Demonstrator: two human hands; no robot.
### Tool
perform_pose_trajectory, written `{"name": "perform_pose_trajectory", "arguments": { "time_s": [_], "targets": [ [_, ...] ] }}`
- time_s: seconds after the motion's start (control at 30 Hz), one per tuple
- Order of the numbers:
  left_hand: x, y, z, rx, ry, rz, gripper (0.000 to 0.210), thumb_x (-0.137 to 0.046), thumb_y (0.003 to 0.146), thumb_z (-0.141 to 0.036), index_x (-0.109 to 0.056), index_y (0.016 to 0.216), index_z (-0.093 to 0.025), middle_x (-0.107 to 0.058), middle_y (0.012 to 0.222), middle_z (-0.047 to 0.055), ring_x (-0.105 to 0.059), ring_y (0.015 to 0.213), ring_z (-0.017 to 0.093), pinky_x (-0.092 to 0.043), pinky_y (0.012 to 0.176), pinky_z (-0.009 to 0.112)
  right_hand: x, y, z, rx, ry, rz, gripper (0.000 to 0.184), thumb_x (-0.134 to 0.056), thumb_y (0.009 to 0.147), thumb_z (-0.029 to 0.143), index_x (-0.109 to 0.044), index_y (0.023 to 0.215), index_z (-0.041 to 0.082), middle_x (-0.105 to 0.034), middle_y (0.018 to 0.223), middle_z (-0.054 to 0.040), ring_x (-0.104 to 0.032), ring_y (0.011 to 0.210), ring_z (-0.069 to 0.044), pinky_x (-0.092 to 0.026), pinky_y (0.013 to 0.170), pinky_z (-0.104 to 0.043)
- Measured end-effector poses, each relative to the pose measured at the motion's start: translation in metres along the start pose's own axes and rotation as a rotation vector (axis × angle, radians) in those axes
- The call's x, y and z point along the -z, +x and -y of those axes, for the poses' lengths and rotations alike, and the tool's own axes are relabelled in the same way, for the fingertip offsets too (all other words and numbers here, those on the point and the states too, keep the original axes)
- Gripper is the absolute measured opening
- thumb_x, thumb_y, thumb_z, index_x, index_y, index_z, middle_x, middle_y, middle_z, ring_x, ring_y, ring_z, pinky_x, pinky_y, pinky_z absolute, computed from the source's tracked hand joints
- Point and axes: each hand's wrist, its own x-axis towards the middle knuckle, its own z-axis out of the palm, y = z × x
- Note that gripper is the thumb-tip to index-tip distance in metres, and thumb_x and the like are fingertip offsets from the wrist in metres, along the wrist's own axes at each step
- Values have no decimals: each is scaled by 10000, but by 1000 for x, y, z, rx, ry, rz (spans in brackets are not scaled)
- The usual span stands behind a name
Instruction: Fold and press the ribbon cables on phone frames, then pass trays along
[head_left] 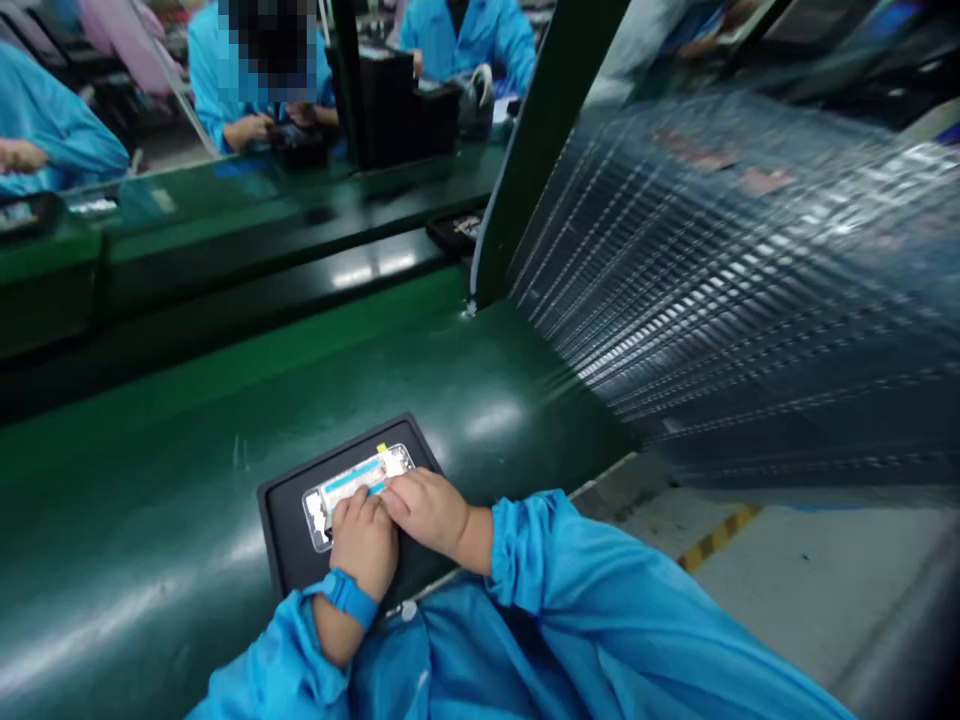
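A smartphone housing (316,520) with bare white inner parts, blue strips and a small yellow tab (382,448) lies in a shallow black tray (286,522). My left hand (365,543), with a blue band at the wrist, is closed at the near edge of the housing, its bent fingers pressed on it. From the right, my right hand (431,510) meets it over the housing, thumb and fingers drawn together. Whatever lies between those fingertips is hidden. Both hands cover the near middle of the housing.
The tray rests on a green bench (135,520). A slanted green post (540,150) rises beyond it, beside a ribbed translucent panel (675,300) on the right. Another black tray (454,232) sits on the dark track behind. Co-workers in blue sit across.
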Motion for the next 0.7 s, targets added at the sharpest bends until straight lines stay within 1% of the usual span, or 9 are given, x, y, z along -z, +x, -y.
{"name": "perform_pose_trajectory", "arguments": {
  "time_s": [0.03, 0.1, 0.2, 0.27, 0.3, 0.4, 0.47, 0.57, 0.7],
  "targets": [
    [3, 2, 1, 6, -2, 18, 272, -401, 814, -119, -659, 835, -200, -677, 834, 68, -555, 987, 272, -407, 820, 440, 0, 1, -2, -27, 20, -43, 196, -418, 812, 309, -575, 718, 239, -635, 732, -44, -589, 736, -187, -462, 806, -349],
    [15, 7, 3, 30, -24, 53, 265, -408, 835, -161, -664, 862, -223, -684, 848, 50, -557, 995, 272, -410, 832, 442, 0, 2, -7, -144, 103, -163, 211, -385, 829, 322, -576, 820, 234, -644, 754, -42, -607, 746, -183, -483, 766, -334],
    [36, 22, 13, 153, -54, 56, 293, -384, 870, -233, -633, 1023, -216, -671, 963, 66, -556, 1002, 261, -418, 841, 428, -1, 3, -14, -340, 292, -363, 265, -341, 854, 353, -526, 985, 215, -654, 759, -36, -624, 729, -165, -499, 726, -310],
    [42, 35, 23, 236, -46, 70, 341, -369, 880, -287, -577, 1140, -213, -631, 1074, 93, -533, 1038, 265, -411, 860, 428, -2, 3, -16, -384, 348, -442, 273, -342, 857, 357, -496, 1020, 202, -658, 764, -37, -624, 724, -156, -495, 744, -307],
    [41, 40, 28, 253, -37, 100, 353, -381, 874, -316, -562, 1165, -230, -609, 1117, 101, -515, 1065, 276, -399, 876, 438, -2, 4, -17, -394, 359, -460, 271, -344, 857, 357, -490, 1022, 199, -660, 773, -40, -622, 716, -152, -496, 739, -305],
    [28, 50, 39, 220, -8, 216, 312, -446, 839, -379, -600, 1107, -336, -547, 1214, 83, -439, 1155, 318, -311, 954, 501, -3, 5, -18, -420, 408, -441, 284, -344, 858, 373, -478, 1035, 196, -661, 796, -42, -605, 618, -136, -508, 638, -284],
    [19, 50, 41, 201, -10, 242, 275, -456, 833, -391, -626, 1049, -379, -524, 1240, 66, -402, 1192, 324, -252, 990, 525, -4, 5, -19, -423, 435, -418, 291, -345, 859, 383, -477, 1044, 201, -660, 800, -37, -588, 562, -124, -504, 576, -269],
    [14, 47, 39, 212, -40, 228, 249, -465, 826, -410, -658, 982, -382, -520, 1241, 62, -385, 1207, 333, -238, 997, 547, -5, 5, -20, -394, 402, -405, 283, -374, 853, 380, -489, 1051, 215, -658, 808, -30, -601, 616, -128, -505, 607, -266],
    [20, 49, 37, 232, -71, 237, 212, -504, 800, -407, -701, 850, -349, -532, 1228, 67, -396, 1199, 347, -253, 980, 578, -7, 5, -24, -379, 410, -366, 307, -376, 857, 400, -497, 1072, 217, -646, 791, -25, -602, 623, -130, -513, 621, -273]
  ]
}}
